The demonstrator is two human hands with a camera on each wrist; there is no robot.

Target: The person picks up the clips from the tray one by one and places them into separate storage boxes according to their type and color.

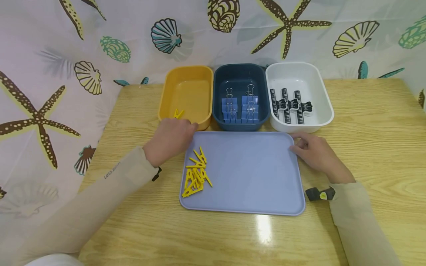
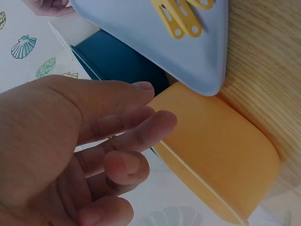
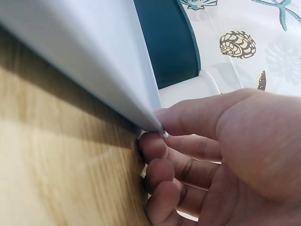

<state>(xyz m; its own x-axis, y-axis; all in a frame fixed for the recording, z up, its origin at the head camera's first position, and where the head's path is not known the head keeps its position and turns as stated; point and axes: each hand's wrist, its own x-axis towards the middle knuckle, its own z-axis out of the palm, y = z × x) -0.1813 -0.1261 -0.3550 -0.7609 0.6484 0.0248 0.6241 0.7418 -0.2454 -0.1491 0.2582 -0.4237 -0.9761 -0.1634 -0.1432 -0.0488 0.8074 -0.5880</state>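
A light blue tray (image 1: 253,170) lies on the table with several yellow clothespins (image 1: 196,175) heaped along its left side. My right hand (image 1: 313,151) pinches the tray's far right corner between thumb and fingers, as the right wrist view shows. Over the front of the yellow bin (image 1: 186,92), close to the tray's far left corner, is my left hand (image 1: 171,138). Its fingers are loosely bent with nothing between them in the left wrist view. Part of a yellow clothespin (image 1: 178,113) shows inside the yellow bin, just past that hand.
Beside the yellow bin, a dark blue bin (image 1: 241,70) contains blue binder clips (image 1: 249,109). Right of it, a white bin (image 1: 299,68) holds 3 black-and-white striped clips (image 1: 287,107). A shell-patterned cloth (image 1: 199,37) hangs behind the wooden table (image 1: 376,122).
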